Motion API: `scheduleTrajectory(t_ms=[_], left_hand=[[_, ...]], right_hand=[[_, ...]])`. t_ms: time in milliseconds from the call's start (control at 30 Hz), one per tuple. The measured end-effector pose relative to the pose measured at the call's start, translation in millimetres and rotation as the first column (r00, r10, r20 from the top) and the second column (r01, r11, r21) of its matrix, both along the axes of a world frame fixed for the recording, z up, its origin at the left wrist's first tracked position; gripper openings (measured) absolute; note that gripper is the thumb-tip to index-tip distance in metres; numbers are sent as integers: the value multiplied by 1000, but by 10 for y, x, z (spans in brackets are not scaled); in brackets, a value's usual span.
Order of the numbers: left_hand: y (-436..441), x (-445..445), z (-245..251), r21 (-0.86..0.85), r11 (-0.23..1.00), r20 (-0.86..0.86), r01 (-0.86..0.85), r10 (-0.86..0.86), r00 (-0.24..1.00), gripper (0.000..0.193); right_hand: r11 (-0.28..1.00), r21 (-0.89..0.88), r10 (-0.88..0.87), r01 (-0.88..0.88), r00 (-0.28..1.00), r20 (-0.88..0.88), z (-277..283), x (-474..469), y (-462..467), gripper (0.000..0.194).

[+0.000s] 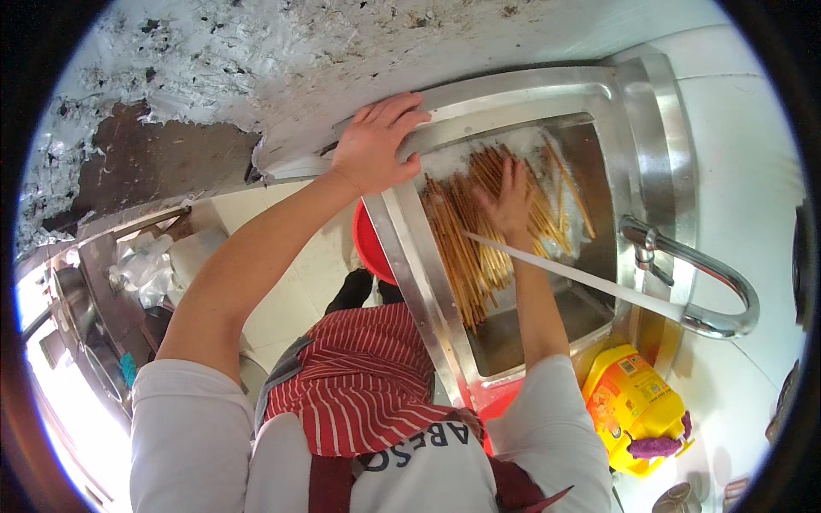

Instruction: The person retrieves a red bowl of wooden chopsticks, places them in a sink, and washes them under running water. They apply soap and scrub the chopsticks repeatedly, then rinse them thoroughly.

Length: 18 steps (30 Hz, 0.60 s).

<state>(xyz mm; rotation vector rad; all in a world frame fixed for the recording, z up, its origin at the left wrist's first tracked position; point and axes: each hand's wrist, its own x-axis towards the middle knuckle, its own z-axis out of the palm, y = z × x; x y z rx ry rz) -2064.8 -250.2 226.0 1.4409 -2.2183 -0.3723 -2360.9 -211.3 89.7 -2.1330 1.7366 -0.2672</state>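
Observation:
Many wooden chopsticks [462, 237] lie in a loose, roughly parallel layer in a stainless steel sink [545, 346], with whitish suds around their far ends. My right hand [510, 199] lies on top of them with its fingers spread; whether it grips any I cannot tell. Water runs from the curved chrome faucet [712, 324] in a white stream onto the chopsticks beside my right wrist. My left hand [381, 144] rests on the sink's metal rim at the far left corner, fingers apart, holding nothing.
A yellow plastic jug [632, 407] with a purple cloth [654, 445] at its handle stands right of the sink. A red basin [372, 243] is below the sink's left edge. Beyond the sink rises a wall with peeling covering [192, 70]. Plastic bags [144, 266] lie at the left.

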Motion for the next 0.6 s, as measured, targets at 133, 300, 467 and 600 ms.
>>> scheduleTrajectory(t_ms=[133, 300, 467, 600], left_hand=[[-9, -3, 1, 11, 1000, 6, -11, 11, 1000, 51], [7, -4, 6, 26, 1000, 16, -11, 10, 1000, 51], [-10, 2, 11, 15, 1000, 35, -13, 12, 999, 52], [-22, 5, 5, 11, 1000, 35, -7, 6, 999, 48]], right_hand=[[802, 553, 224, -224, 972, 70, 405, 147, 1033, 96], [978, 141, 170, -156, 981, -96, 142, 546, 1006, 80], [972, -188, 39, -139, 888, -457, 188, 282, 198, 82], [971, -2, -220, 240, 885, -410, 479, -333, -56, 92]])
